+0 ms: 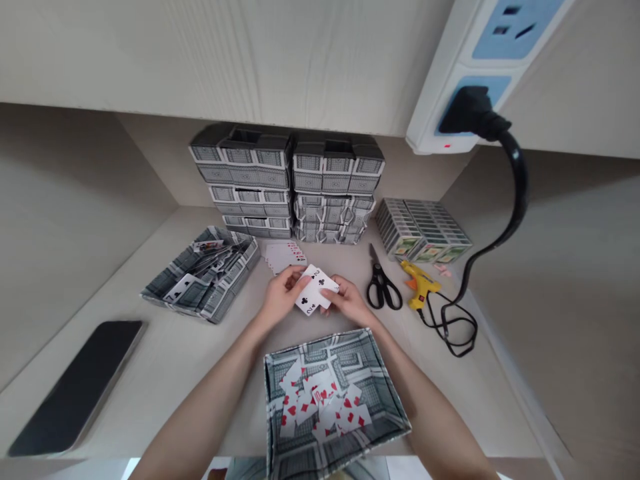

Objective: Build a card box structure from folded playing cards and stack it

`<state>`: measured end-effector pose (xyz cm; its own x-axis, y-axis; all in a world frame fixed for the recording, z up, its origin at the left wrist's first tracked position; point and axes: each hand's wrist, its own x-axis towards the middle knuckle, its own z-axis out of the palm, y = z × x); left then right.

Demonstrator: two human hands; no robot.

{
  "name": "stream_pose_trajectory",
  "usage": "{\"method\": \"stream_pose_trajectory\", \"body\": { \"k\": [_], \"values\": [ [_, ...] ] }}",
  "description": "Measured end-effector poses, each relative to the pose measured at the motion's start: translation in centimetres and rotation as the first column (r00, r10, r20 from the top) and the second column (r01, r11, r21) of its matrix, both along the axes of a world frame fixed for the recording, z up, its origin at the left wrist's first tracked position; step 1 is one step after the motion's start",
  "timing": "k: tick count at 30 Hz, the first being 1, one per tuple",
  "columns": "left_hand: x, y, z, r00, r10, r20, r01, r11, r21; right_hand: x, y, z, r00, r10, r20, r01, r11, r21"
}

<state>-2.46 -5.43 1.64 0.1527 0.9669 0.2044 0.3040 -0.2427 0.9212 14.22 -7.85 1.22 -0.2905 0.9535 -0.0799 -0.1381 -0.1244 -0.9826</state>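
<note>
My left hand (281, 293) pinches a two of clubs (307, 301) by its upper left part, thumb on the face. My right hand (352, 303) grips the right side of overlapping cards (327, 283), its thumb across the front; how many cards are there I cannot tell. Just beyond my hands, a fan of playing cards (281, 257) lies on the table. Nearer to me, between my forearms, stands an open box made of cards (383, 373), with cut pieces of red-suited cards (327, 407) inside.
A card-made tray (227, 308) with loose cards sits left, beyond a phone (75, 390). Stacked card boxes (250, 175) line the back. Right are scissors (382, 287), a yellow glue gun (421, 285) with its cord, and packed card decks (425, 227). A power strip (450, 73) hangs above.
</note>
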Motion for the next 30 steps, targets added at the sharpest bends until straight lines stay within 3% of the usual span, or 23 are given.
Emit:
{"method": "stream_pose_trajectory", "body": {
  "k": [4, 9, 17, 24, 30],
  "values": [
    [0.1, 0.3, -0.3, 0.963, -0.177, 0.203, 0.228, 0.938, -0.260, 0.3, -0.1, 0.1, 0.997, -0.078, -0.003, 0.078, 0.997, -0.030],
    [0.1, 0.4, -0.1, 0.913, -0.212, 0.349, 0.337, 0.873, -0.352, 0.8, 0.1, -0.1, 0.973, -0.232, 0.007, 0.232, 0.973, 0.003],
    [0.2, 1.1, -0.4, 0.917, -0.204, 0.342, 0.329, 0.873, -0.361, 0.4, 0.4, -0.9, 0.930, -0.306, 0.203, 0.297, 0.952, 0.075],
    [0.5, 0.9, -0.4, 0.926, -0.172, 0.336, 0.298, 0.879, -0.373, 0.6, 0.3, -0.8, 0.967, -0.206, 0.152, 0.195, 0.977, 0.087],
    [0.4, 1.1, -0.8, 0.943, -0.102, 0.317, 0.216, 0.911, -0.351, 0.5, 0.3, -0.5, 0.959, -0.211, 0.187, 0.195, 0.976, 0.101]
  ]
}}
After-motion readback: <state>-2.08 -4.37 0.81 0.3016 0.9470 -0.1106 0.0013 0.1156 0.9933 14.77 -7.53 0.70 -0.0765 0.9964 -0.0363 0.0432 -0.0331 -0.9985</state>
